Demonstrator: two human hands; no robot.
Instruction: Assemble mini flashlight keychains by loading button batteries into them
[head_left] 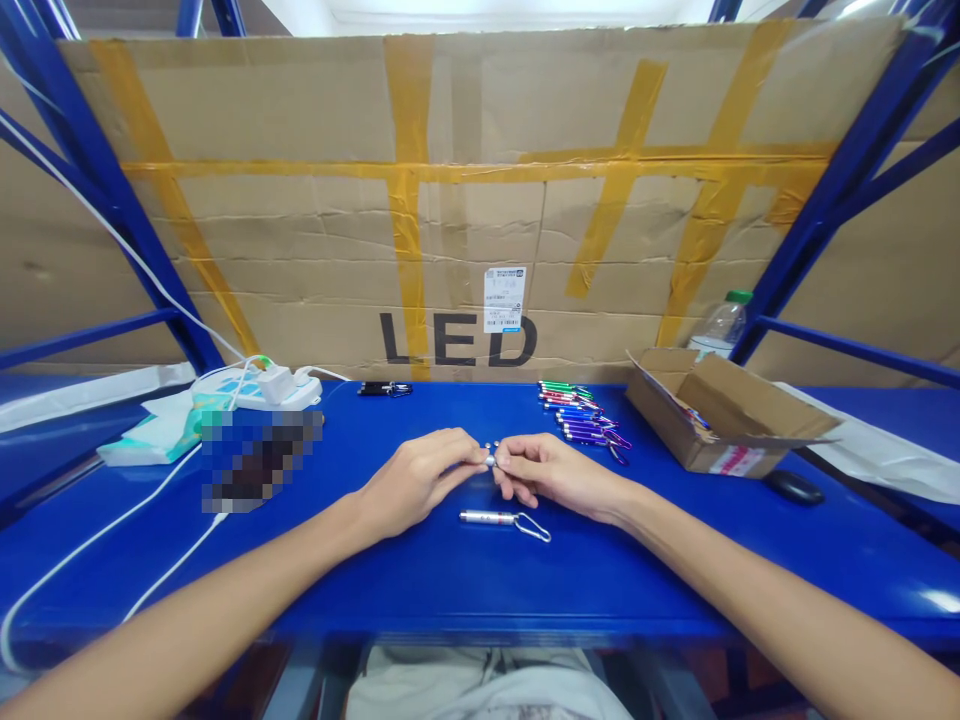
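My left hand (pixel 427 475) and my right hand (pixel 551 468) meet above the middle of the blue table. Their fingertips pinch a small silver piece (pixel 490 461) from both sides. Its exact kind is too small to make out, and the fingers partly cover it. Just beyond the fingertips, a couple of tiny shiny bits show. Nearer to me lies a silver penlight (pixel 487 517), flat on the table, with a silver carabiner clip (pixel 533 527) at its right end.
Coloured penlights with clips (pixel 577 415) lie in a row at the back right, beside an open cardboard box (pixel 724 415). Black penlights (pixel 385 388) lie at the back. At left are a power strip (pixel 259 385), a tissue pack (pixel 161 435) and white cables. A black mouse (pixel 795 487) sits right.
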